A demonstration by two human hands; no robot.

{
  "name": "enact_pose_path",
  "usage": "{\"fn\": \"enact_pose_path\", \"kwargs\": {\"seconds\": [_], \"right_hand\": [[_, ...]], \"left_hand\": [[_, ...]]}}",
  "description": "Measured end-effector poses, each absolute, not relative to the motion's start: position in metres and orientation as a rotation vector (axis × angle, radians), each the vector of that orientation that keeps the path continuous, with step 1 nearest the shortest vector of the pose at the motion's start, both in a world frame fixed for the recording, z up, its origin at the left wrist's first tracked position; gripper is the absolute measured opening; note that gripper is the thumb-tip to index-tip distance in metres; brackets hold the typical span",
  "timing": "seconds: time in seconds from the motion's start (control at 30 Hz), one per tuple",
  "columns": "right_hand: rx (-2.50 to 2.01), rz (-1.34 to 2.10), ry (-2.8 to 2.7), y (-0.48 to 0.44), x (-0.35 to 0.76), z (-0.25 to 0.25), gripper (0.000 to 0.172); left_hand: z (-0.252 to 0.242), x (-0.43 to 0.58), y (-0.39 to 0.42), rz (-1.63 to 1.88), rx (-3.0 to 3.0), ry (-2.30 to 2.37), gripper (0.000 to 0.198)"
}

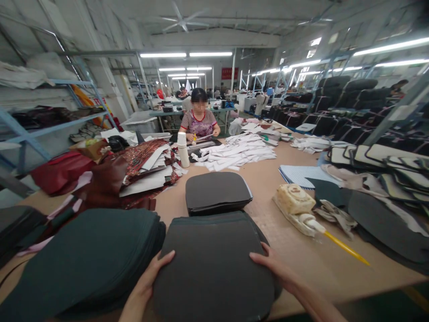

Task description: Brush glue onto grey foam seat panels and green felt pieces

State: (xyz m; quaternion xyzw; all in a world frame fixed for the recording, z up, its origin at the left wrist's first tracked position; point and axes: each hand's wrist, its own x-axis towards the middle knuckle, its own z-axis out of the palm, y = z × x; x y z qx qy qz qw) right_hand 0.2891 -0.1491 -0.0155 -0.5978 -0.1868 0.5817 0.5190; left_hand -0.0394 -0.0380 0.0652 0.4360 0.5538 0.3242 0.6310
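Observation:
A dark grey panel [214,264] with rounded corners lies in front of me at the table's front edge, with more dark sheets showing under its far and right edges. My left hand [150,277] grips its left side, thumb on top and fingers hidden below the edge. On the right side, my right hand [273,261] holds it the same way. Just beyond is a neat stack of smaller dark panels [216,192]. To the left stands a tall stack of dark green panels [87,255], close to my left hand.
A yellowed glue bottle [295,203] with a yellow nozzle lies right. Behind it are a blue-white pad [298,175] and padded pieces [395,165]. White strips [237,150], a cream bottle [182,152] and brown material [103,179] lie farther back. A co-worker [199,118] sits opposite, handling something.

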Motion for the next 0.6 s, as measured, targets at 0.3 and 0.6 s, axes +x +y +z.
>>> {"fn": "enact_pose_path", "kwargs": {"seconds": [0.3,0.6], "right_hand": [[-1.409,1.217,-0.735,-0.153,0.293,0.028,0.074],[-1.515,0.936,-0.936,-0.131,0.351,0.044,0.083]], "left_hand": [[0.04,-0.029,-0.017,0.681,0.801,1.052,0.063],[0.051,0.009,0.008,0.883,0.98,0.905,0.074]]}}
